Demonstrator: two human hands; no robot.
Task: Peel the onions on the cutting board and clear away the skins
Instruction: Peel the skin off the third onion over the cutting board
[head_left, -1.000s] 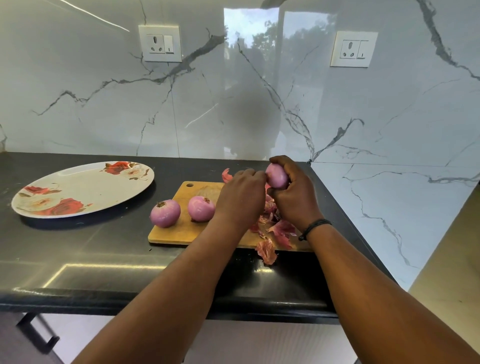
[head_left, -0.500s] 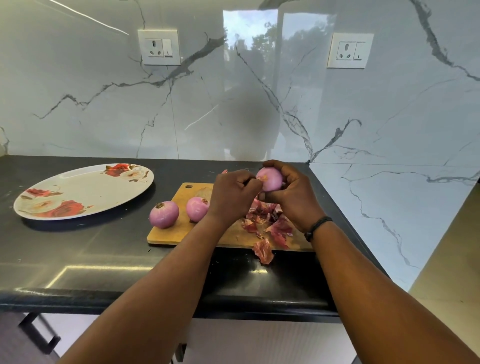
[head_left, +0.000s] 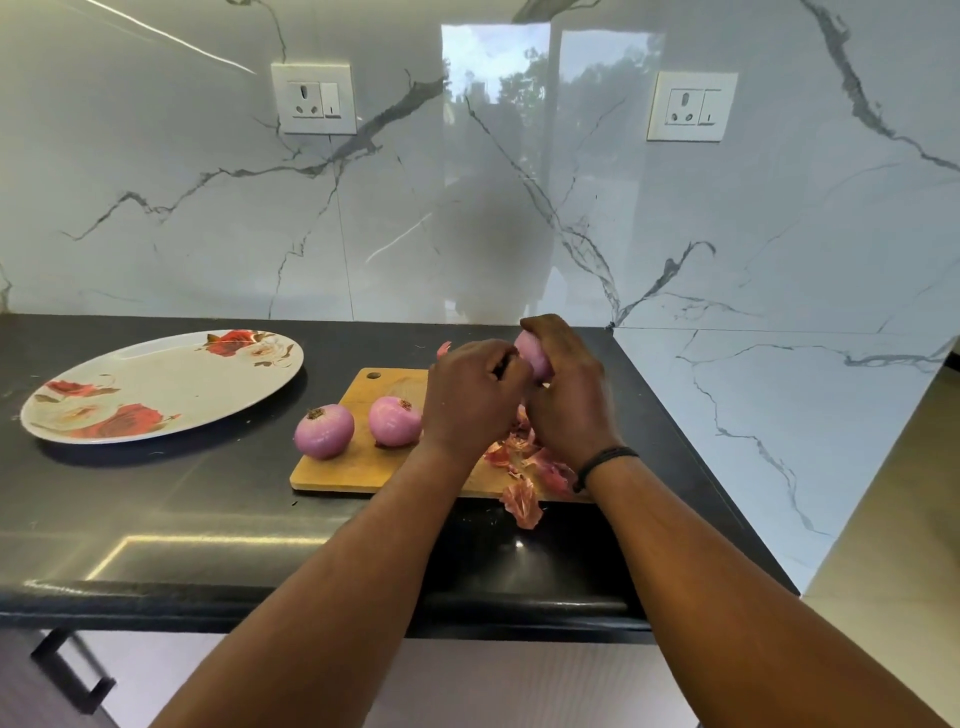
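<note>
At frame centre, the right hand (head_left: 569, 400) grips a pink onion (head_left: 534, 353) above the cutting board (head_left: 358, 462), the left hand (head_left: 475, 395) curled against it. Two peeled onions (head_left: 324, 430) sit at the board's left; skins (head_left: 524, 467) lie under the hands

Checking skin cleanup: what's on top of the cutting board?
On the cutting board: two peeled onions at its left, and loose skins at its right, one hanging over the front edge. Both hands hide the board beneath them.
</note>
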